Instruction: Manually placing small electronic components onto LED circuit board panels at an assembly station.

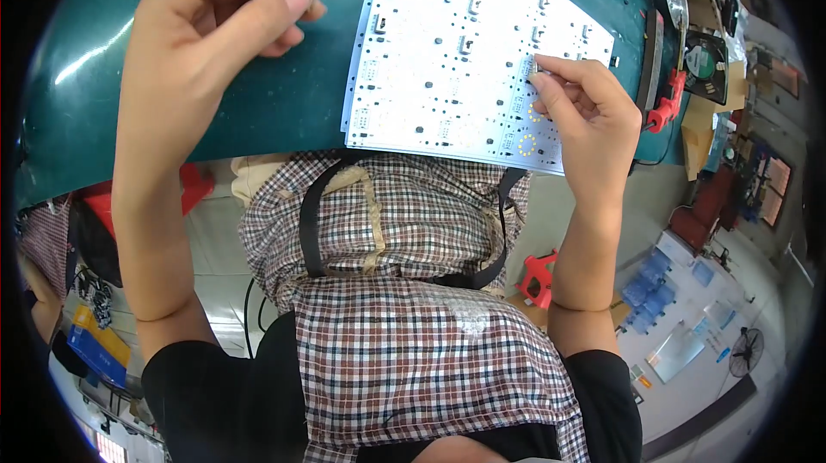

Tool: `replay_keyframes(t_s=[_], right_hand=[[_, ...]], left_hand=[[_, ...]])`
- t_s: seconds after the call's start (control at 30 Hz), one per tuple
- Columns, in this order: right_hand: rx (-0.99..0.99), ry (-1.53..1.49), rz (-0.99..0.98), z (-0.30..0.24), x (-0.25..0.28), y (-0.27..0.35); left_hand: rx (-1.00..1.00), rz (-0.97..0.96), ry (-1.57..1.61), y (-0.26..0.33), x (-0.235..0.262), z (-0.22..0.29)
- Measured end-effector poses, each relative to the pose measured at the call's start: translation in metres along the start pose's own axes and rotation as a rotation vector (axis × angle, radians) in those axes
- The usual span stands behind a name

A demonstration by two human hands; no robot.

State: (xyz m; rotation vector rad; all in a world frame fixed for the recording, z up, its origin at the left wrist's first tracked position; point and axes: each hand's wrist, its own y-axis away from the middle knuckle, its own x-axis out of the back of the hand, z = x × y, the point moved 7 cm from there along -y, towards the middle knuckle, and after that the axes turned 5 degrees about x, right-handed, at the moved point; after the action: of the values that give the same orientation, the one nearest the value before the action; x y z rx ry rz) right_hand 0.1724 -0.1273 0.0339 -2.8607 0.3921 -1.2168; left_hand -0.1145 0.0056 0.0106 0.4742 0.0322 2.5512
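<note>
Two bare hands are working over a dark green surface (258, 110), the largest thing in view, curving across the upper frame. Lying on it, toward the right, is a white circuit board panel (447, 41), near edge reaching the surface's front rim just above the person's checked apron (404, 325). Rows of small dark components are sitting on the panel; yellow ring markings are showing near its lower right corner.

Risk, as judged: the panel is lying unclamped at the rim, so a push from the right hand could be sliding it off toward the lap. The part being pressed is tiny; a slip of the fingertips could be dropping it or seating it crooked.

Right hand (585, 106) is resting over the panel's right edge, fingers curled narrow, thumb and forefinger pinched on a small pale component (534, 68) at the panel's face. Whether the component is already seated cannot be told.

Left hand (228, 20) is hovering above the bare surface, left of the panel and apart from it, thumb and fingers drawn close together. Whether anything is being held between the fingertips cannot be told.

A red tool (667, 101) is lying at the surface's right edge.
</note>
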Motion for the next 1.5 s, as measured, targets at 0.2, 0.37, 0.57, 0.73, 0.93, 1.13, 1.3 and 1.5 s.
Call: replay_keyframes(t_s=[0.2, 0.37, 0.57, 0.73, 0.93, 1.13, 1.3, 1.5], right_hand=[[-0.031, 0.034, -0.054, -0.001, 0.000, 0.002], [0.107, 0.178, -0.062, -0.015, -0.001, 0.001], [0.194, 0.323, -0.083, -0.028, -0.004, -0.001], [0.170, 0.295, -0.080, -0.028, -0.003, -0.005], [0.189, 0.349, -0.141, -0.026, -0.005, -0.010], [0.433, 0.520, -0.164, -0.039, -0.008, -0.007], [0.492, 0.579, -0.168, -0.042, -0.012, -0.005], [0.549, 0.566, -0.108, -0.040, -0.011, -0.003]], left_hand=[[-0.061, -0.086, 0.209, 0.026, -0.021, 0.011], [-0.031, -0.124, 0.214, 0.038, -0.028, 0.010], [-0.041, -0.161, 0.176, 0.046, -0.034, 0.015], [0.007, -0.163, 0.198, 0.047, -0.037, 0.011], [0.125, -0.100, 0.419, 0.048, -0.036, 0.002], [0.121, -0.091, 0.449, 0.049, -0.036, -0.002], [0.105, -0.108, 0.454, 0.050, -0.038, 0.001], [0.094, -0.147, 0.554, 0.053, -0.058, 0.001]])
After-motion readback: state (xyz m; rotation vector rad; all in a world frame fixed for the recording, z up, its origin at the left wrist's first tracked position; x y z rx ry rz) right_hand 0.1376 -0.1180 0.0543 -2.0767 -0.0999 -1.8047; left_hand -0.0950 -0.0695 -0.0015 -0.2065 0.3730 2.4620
